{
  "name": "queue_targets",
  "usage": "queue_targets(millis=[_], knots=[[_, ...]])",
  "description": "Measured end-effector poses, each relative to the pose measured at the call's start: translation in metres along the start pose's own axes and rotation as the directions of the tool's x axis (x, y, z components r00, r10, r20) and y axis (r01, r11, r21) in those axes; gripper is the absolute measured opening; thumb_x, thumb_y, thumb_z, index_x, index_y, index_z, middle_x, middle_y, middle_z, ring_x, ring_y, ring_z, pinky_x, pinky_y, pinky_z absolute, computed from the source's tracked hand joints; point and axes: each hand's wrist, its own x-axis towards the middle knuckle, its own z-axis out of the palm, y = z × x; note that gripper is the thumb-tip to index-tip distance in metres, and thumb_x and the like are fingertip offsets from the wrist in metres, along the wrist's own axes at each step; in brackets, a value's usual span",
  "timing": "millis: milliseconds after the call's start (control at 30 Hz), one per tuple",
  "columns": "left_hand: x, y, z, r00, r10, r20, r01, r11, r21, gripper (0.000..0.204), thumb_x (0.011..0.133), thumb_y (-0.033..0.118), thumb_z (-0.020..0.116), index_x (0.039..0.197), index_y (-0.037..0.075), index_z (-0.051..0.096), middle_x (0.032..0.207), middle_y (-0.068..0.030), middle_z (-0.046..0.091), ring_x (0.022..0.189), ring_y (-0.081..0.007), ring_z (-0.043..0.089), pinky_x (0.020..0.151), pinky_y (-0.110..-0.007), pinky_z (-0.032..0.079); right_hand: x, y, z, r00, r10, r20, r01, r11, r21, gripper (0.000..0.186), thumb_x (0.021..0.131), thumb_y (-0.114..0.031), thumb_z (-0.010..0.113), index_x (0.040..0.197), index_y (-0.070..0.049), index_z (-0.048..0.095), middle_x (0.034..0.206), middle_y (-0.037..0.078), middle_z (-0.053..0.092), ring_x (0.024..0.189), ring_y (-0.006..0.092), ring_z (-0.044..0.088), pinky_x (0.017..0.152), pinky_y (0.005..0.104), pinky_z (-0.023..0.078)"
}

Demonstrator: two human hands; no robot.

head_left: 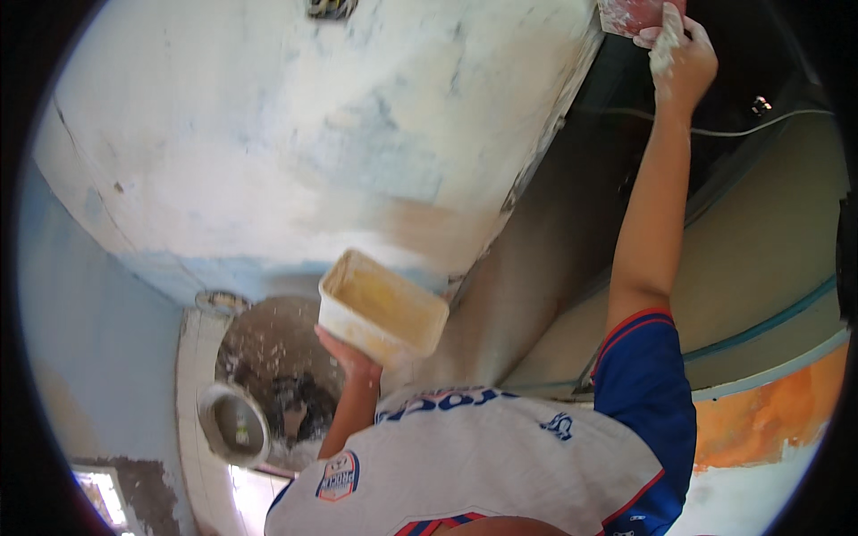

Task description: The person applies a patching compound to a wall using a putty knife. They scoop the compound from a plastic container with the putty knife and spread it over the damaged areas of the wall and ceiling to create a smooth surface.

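My left hand (350, 355) supports a cream rectangular plastic tub (357, 329) from below, fingers around its near lower side. The tub is tilted, and yellowish-white residue coats its inside. My right arm is stretched up to the top right. There my right hand (686, 67), smeared with white paste, grips a flat red putty spreader (636, 16) at the edge of the wall. White smears cover the spreader's face, and its upper part is cut off by the frame.
A patchy white and pale blue wall (295, 134) ends at a rough edge beside a dark opening (572, 196). An electrical box (332, 7) sits in it. Below at left stand a round bucket (211, 427) and a dark crumpled heap (299, 402). A pale cable (760, 128) crosses at right.
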Motion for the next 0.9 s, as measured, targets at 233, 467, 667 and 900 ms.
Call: queue_targets(millis=[233,467,667,900], knots=[[-0.006,0.0,-0.009,0.998,0.004,-0.061,-0.002,1.0,0.021,0.079,0.1,0.07,0.021,0.154,0.015,0.036,0.153,-0.0093,0.045,0.14,-0.0317,0.044,0.115,-0.045,0.038,-0.268,0.017,-0.022,0.566,0.526,0.635,-0.749,0.65,0.128,0.024,0.103,-0.027,0.058,0.109,-0.003,0.059,0.103,0.011,0.071,0.078,0.0152,0.067,0.062,0.0231,0.049],[-0.02,-0.014,0.003,0.997,-0.009,-0.072,0.011,1.0,0.026,0.081,0.099,0.072,0.021,0.154,0.015,0.036,0.152,-0.0095,0.046,0.138,-0.0323,0.046,0.115,-0.047,0.038,-0.341,0.027,-0.05,0.576,0.506,0.641,-0.763,0.614,0.202,0.011,0.095,-0.002,0.067,0.105,0.0,0.061,0.098,0.005,0.068,0.085,0.0063,0.06,0.073,0.021,0.049],[-0.062,-0.039,0.018,0.991,0.05,-0.125,-0.047,0.999,0.024,0.08,0.1,0.072,0.02,0.155,0.015,0.036,0.152,-0.0095,0.047,0.137,-0.0322,0.048,0.114,-0.048,0.039,-0.365,0.034,-0.081,0.483,0.431,0.762,-0.783,0.602,0.156,0.019,0.093,0.002,0.069,0.109,0.0,0.059,0.101,0.005,0.067,0.089,0.0071,0.06,0.076,0.0223,0.049],[-0.12,-0.048,0.021,0.98,0.15,-0.127,-0.153,0.988,-0.009,0.08,0.1,0.07,0.021,0.151,0.013,0.042,0.149,-0.0105,0.05,0.134,-0.0319,0.051,0.112,-0.047,0.041,-0.373,-0.011,-0.106,0.479,0.346,0.807,-0.832,0.471,0.292,0.035,0.093,0.001,0.07,0.117,-0.004,0.045,0.1,0.008,0.066,0.09,0.0086,0.059,0.078,0.0228,0.048]])
